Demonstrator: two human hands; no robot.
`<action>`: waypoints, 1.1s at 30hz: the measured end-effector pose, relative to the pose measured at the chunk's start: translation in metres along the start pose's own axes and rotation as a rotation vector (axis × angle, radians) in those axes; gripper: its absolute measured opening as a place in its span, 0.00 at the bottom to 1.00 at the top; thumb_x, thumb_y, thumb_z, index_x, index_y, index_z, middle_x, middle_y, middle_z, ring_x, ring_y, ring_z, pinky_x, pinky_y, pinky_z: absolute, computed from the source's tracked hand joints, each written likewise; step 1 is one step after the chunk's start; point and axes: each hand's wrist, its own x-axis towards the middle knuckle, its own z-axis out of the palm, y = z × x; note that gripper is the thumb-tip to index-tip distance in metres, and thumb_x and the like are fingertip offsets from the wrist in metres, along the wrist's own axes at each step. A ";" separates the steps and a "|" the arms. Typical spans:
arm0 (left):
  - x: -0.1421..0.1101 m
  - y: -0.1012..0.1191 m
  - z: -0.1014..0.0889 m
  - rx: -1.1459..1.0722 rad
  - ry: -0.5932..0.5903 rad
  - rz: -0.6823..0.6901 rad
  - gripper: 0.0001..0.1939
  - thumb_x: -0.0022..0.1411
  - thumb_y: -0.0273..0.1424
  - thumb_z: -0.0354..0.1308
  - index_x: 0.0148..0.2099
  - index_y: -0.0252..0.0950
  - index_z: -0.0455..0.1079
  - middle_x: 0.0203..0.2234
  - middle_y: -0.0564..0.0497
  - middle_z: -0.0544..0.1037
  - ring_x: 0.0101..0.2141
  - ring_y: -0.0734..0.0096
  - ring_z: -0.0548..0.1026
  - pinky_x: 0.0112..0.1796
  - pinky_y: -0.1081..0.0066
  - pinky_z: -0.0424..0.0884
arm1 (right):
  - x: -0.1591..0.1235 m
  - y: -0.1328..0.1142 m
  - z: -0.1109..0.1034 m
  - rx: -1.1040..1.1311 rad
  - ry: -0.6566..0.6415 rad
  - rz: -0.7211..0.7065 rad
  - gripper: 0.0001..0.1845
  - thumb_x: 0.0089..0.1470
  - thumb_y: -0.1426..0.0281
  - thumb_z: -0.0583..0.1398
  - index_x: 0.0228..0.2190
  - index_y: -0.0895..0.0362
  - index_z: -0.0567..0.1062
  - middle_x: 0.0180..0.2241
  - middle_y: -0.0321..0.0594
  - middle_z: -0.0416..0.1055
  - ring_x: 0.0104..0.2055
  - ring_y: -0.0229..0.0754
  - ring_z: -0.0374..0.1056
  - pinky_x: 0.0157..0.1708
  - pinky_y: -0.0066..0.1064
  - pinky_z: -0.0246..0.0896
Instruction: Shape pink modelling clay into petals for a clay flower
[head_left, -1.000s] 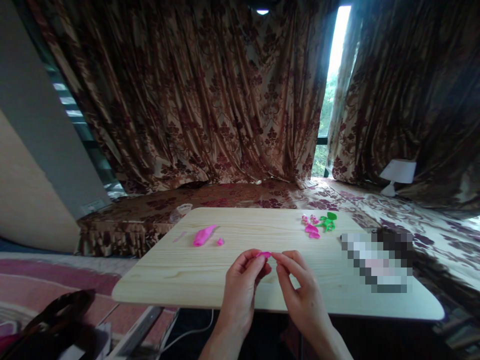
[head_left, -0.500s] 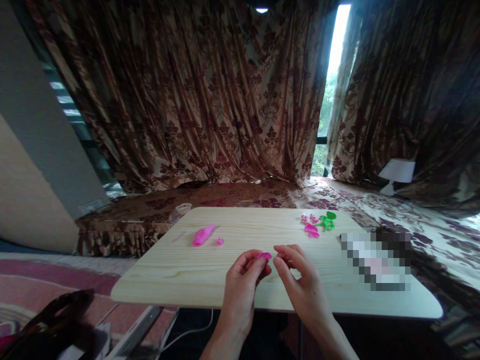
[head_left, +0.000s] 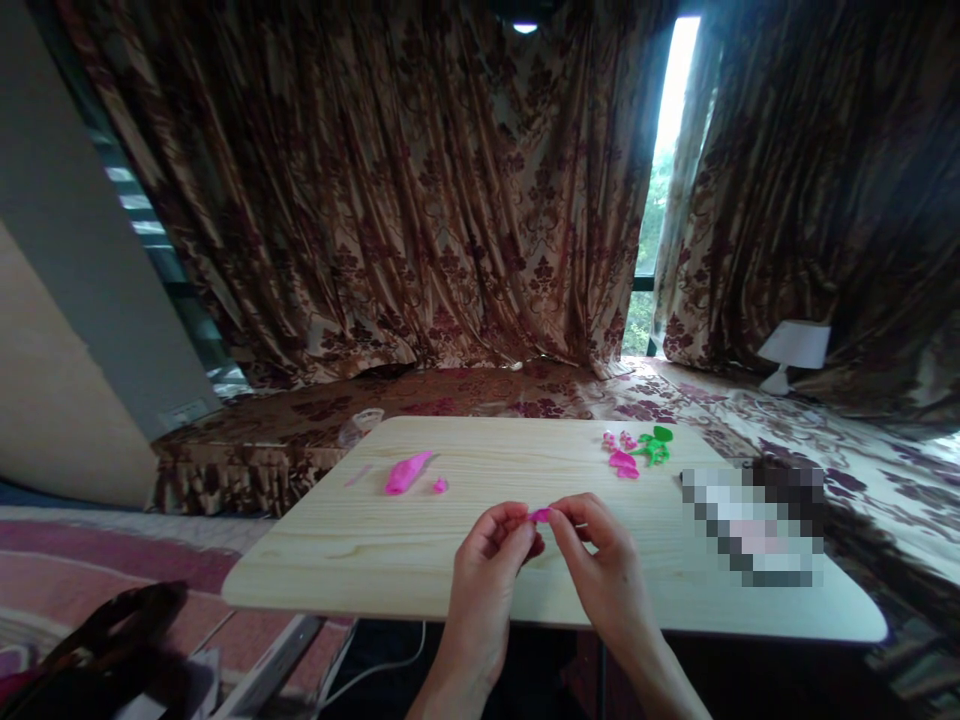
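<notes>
Between my two hands, just above the near part of the wooden table (head_left: 337, 560), is a small pink piece of soft, clay-like material (head_left: 540, 516). My left hand (head_left: 491, 560) pinches its left end between thumb and fingers. The thumb and forefinger of my right hand (head_left: 600, 550) close on its right end. Farther left on the table lie a larger pink lump in a clear wrapping (head_left: 409, 473) and a little pink bit (head_left: 440, 486). At the back right sit pink petal-like pieces (head_left: 623, 464), pink-and-white bits (head_left: 618, 440) and green leaf-like pieces (head_left: 657, 448).
A blurred-out flat object (head_left: 754, 525) lies at the table's right side. Behind the table's left corner stands a clear plastic container (head_left: 361, 426). A white lamp (head_left: 793, 346) stands on the patterned ledge, with curtains (head_left: 450, 200) behind.
My right hand has moved left and now grips the pink piece, which was held by my left hand alone. The piece looks more stretched sideways between the hands.
</notes>
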 end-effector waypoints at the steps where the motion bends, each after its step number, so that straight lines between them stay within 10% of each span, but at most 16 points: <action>1: 0.001 -0.001 0.000 0.011 0.003 0.006 0.12 0.49 0.31 0.63 0.37 0.33 0.70 0.29 0.49 0.76 0.31 0.71 0.73 0.39 0.68 0.69 | 0.000 0.000 0.000 0.004 -0.005 0.003 0.06 0.55 0.72 0.56 0.28 0.57 0.72 0.28 0.37 0.68 0.32 0.39 0.66 0.30 0.29 0.62; 23: -0.001 0.002 -0.001 0.266 -0.063 0.103 0.13 0.54 0.34 0.59 0.41 0.34 0.74 0.33 0.48 0.77 0.33 0.71 0.72 0.37 0.72 0.67 | 0.001 0.002 -0.002 0.056 -0.096 0.047 0.06 0.55 0.70 0.57 0.28 0.57 0.72 0.28 0.36 0.67 0.33 0.38 0.66 0.29 0.28 0.61; 33: -0.006 0.004 0.008 0.125 -0.073 0.026 0.13 0.53 0.34 0.60 0.40 0.33 0.74 0.35 0.46 0.78 0.36 0.67 0.73 0.39 0.69 0.68 | -0.002 0.004 0.008 -0.008 0.073 -0.086 0.05 0.55 0.74 0.56 0.30 0.57 0.73 0.32 0.38 0.66 0.34 0.38 0.65 0.30 0.29 0.63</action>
